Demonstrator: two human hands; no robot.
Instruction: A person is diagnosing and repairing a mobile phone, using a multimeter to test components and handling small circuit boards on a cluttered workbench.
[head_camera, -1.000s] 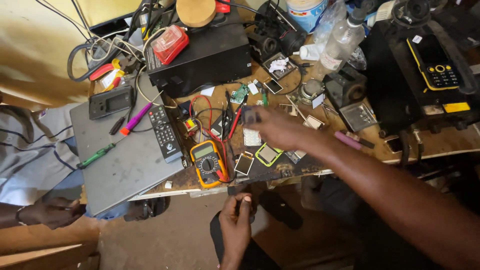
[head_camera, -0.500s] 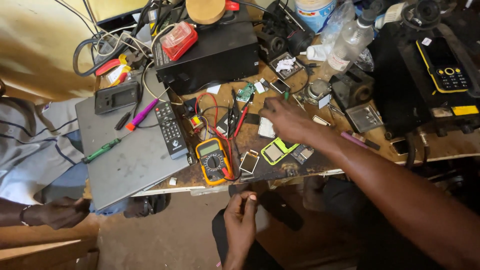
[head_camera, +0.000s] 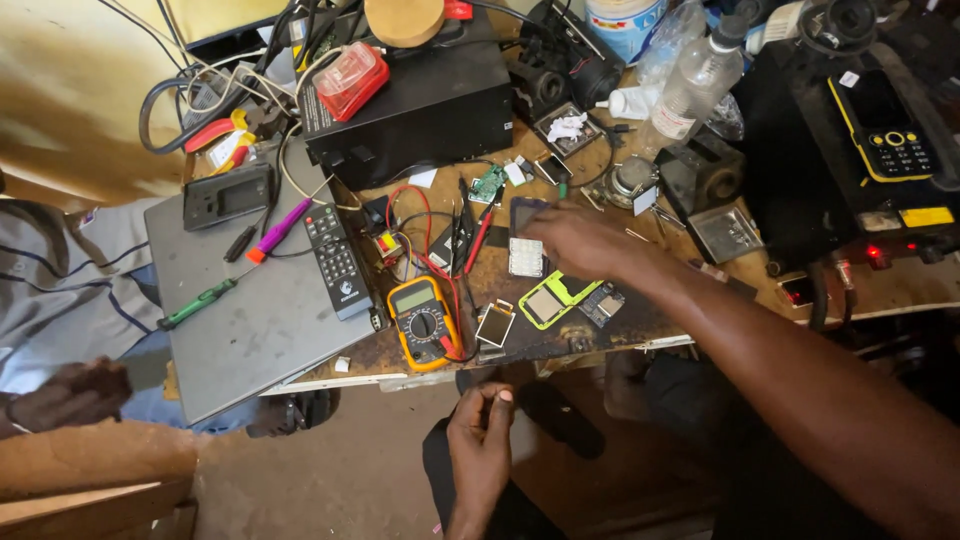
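The right hand (head_camera: 580, 240) is reaching across the cluttered wooden table (head_camera: 700, 290), its fingers lying curled over the top of a small white keypad panel (head_camera: 526, 257) and against a dark phone body (head_camera: 525, 212) just beyond it; whether it is actually pinching either piece I cannot tell. The left hand (head_camera: 480, 445) is hanging below the table edge, over the lap, fingers loosely bent and holding nothing that is showing.

Just below the right hand, a lime-green phone frame with a small screen (head_camera: 556, 298) is lying flat, with a dark circuit board (head_camera: 603, 303) touching its right side. Left of these, a loose silver display module (head_camera: 494, 323) is sitting near the table edge, and beside it a yellow-and-black multimeter (head_camera: 423, 320) is resting with its red lead (head_camera: 440, 265) looping up toward the right hand's fingertips. Further left of the right hand, a black remote control (head_camera: 335, 262) is lying on a closed grey laptop (head_camera: 250, 340), along with a green-handled screwdriver (head_camera: 198, 304) and a purple one (head_camera: 280, 229). Beyond the right hand, a big black box (head_camera: 420, 105) is standing. Well off to the left, another person's clasped hands (head_camera: 70, 392) are resting.
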